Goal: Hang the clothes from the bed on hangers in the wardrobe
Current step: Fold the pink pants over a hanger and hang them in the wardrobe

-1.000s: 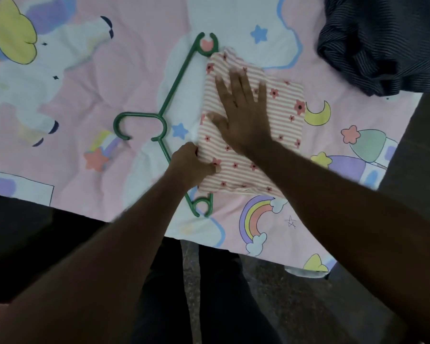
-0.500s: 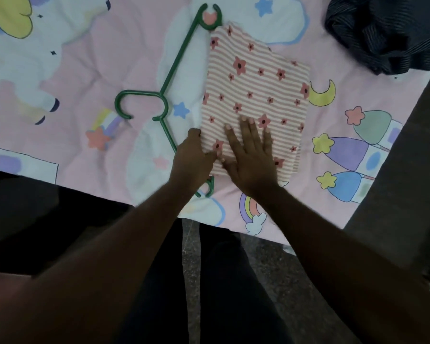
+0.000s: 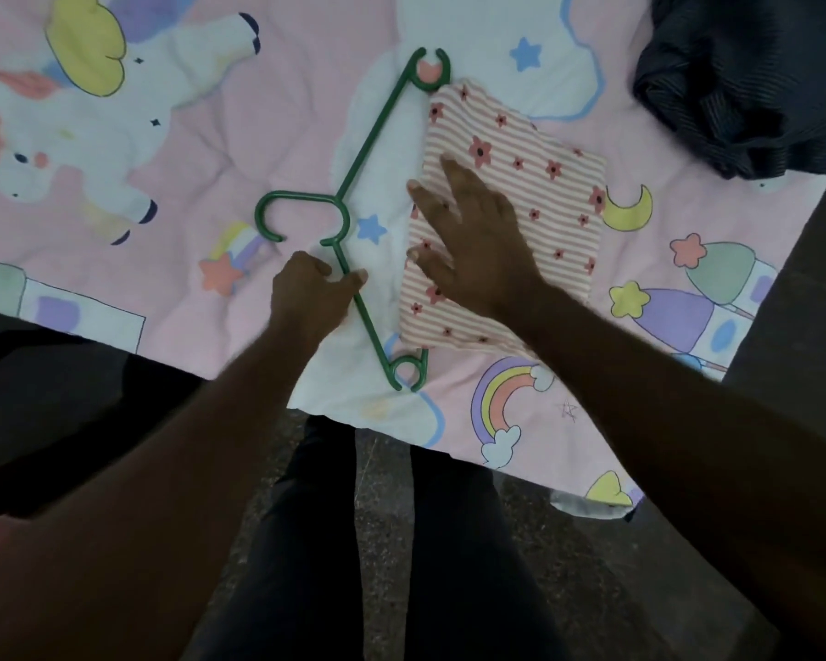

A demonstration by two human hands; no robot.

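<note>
I see the folded striped garment (image 3: 535,202) with red flowers lying flat on the pink bedsheet (image 3: 258,136), draped over the far bar of the green hanger (image 3: 354,183), whose looped ends show at 12 and 6 o'clock of the cloth's left edge. My right hand (image 3: 478,245) lies flat on the garment, fingers spread apart, pressing near its left edge. My left hand (image 3: 311,293), at 9 o'clock of the garment, has its fingers curled around the hanger's near arm just below the hook; the grip looks closed on it. The hook points toward 9 o'clock, with bare sheet all around it. A crumpled dark garment (image 3: 754,83) sits well apart at 2 o'clock. The bed's edge runs just below the hanger's lower loop, with dark floor (image 3: 387,469) beyond, at 6 o'clock.
</note>
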